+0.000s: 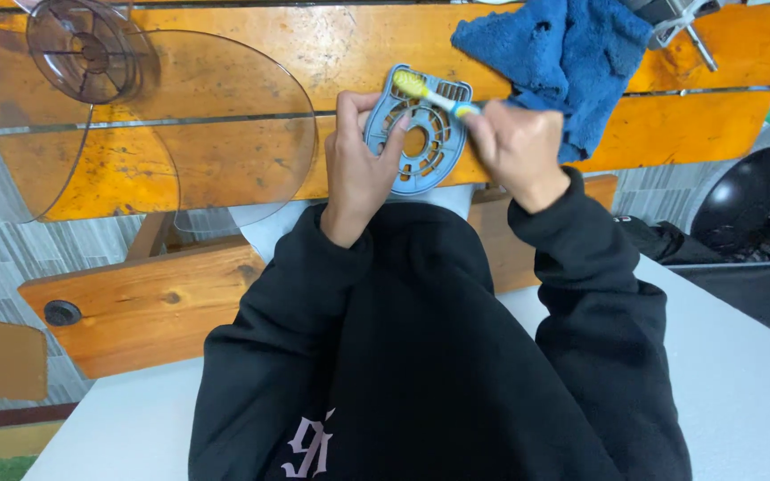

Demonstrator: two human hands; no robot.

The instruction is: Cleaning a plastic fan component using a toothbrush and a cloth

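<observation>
My left hand (358,160) grips a blue-grey slotted plastic fan cover (421,134) by its left side, holding it over the edge of an orange wooden table (225,53). My right hand (514,147) holds a toothbrush (430,92) with a white handle and yellow bristles. The bristles rest on the cover's upper left corner. Both arms wear black sleeves.
A blue towel (563,53) lies bunched on the table behind my right hand. Clear smoky plastic fan blades (91,49) lie at the left of the table. A wooden bench (144,303) runs below, a white surface (741,383) sits at lower right, a black chair (746,200) stands right.
</observation>
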